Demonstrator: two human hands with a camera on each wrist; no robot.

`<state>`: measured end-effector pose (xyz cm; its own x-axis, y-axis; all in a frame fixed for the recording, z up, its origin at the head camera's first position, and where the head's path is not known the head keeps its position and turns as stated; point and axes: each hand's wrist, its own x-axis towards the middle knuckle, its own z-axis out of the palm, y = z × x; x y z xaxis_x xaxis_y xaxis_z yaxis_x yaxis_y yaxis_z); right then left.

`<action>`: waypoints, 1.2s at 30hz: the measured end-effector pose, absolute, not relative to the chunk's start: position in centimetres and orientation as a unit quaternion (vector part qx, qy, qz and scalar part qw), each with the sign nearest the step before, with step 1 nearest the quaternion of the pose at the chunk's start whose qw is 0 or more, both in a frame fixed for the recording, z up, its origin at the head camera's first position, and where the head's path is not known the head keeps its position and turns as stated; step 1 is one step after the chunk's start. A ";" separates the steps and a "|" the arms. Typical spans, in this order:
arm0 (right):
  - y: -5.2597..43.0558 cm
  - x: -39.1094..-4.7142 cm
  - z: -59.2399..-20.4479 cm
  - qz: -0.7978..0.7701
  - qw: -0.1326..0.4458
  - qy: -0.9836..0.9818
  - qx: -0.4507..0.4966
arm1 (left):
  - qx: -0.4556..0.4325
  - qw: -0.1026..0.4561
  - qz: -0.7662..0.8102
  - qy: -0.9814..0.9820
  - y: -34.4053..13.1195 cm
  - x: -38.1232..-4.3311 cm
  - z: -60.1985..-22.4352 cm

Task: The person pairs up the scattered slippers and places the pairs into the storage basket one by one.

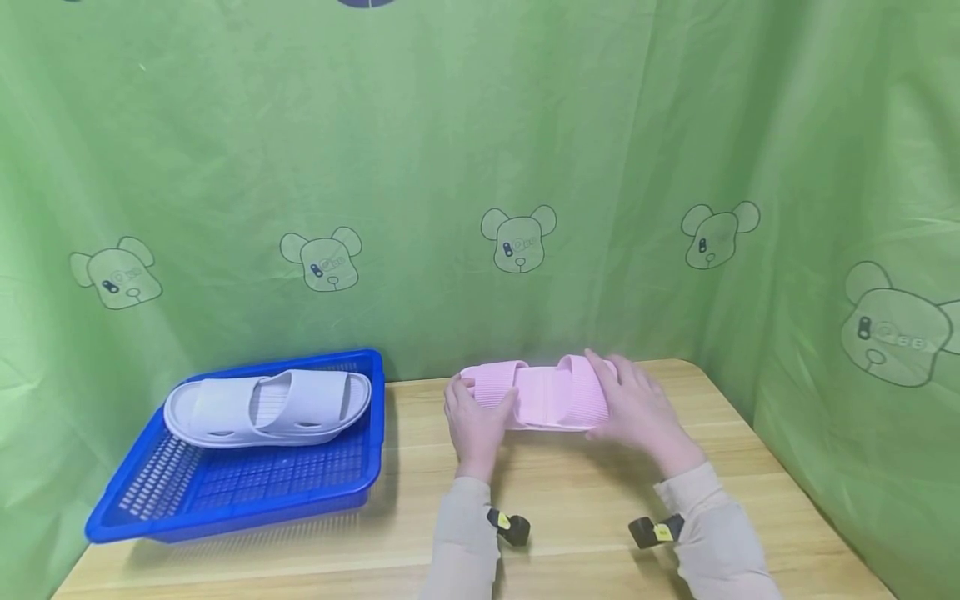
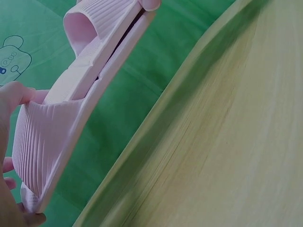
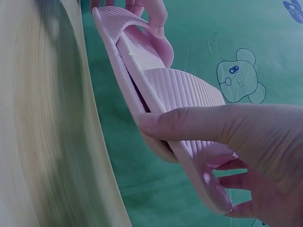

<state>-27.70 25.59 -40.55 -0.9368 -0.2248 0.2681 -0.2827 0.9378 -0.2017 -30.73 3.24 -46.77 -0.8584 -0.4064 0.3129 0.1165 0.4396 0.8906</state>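
Note:
A pair of pink slippers [image 1: 543, 396], fitted one into the other with ribbed straps showing, is held between both hands at the back of the table. My left hand [image 1: 476, 425] grips the left end, its thumb by one strap. At the opposite end, my right hand [image 1: 641, 412] has its thumb along the side of the soles and its fingers around the far side. A dark narrow gap runs between the two soles [image 3: 130, 82] in the right wrist view. The left wrist view shows the slippers [image 2: 47, 137] raised off the wooden tabletop.
To the left, a blue plastic basket [image 1: 375, 442] with mesh walls stands on the wooden table [image 1: 585, 508]. Pale grey-lilac slippers [image 1: 225, 408] lie across its back part. A green curtain [image 1: 420, 167] with bear-head prints hangs behind the table and along its sides.

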 end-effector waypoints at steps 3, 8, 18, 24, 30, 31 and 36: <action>25.4 -27.7 -40.6 0.121 0.124 -0.976 0.130 | 0.089 0.253 -0.516 -0.813 3.3 -30.7 -46.8; 25.2 -27.8 -40.8 0.121 0.132 -0.975 0.134 | 0.088 0.254 -0.505 -0.820 3.4 -30.8 -46.9; 24.9 -28.1 -41.3 0.126 0.150 -0.970 0.144 | 0.082 0.257 -0.491 -0.828 3.6 -31.0 -47.2; 24.8 -28.2 -41.5 0.128 0.164 -0.967 0.149 | 0.076 0.238 -0.489 -0.836 3.7 -30.9 -47.1; 24.7 -28.2 -41.5 0.122 0.171 -0.965 0.154 | 0.069 0.235 -0.472 -0.847 3.7 -30.8 -47.0; 24.7 -28.2 -41.5 0.122 0.171 -0.965 0.155 | 0.067 0.234 -0.470 -0.848 3.7 -30.7 -47.0; 24.6 -28.2 -41.5 0.122 0.173 -0.965 0.156 | 0.065 0.220 -0.470 -0.852 3.7 -30.7 -46.9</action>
<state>-28.23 24.55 -41.49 -0.8914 -0.2596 0.3714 -0.3441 0.9211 -0.1822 -30.65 3.73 -46.91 -0.8946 -0.3173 0.3147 0.0971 0.5494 0.8299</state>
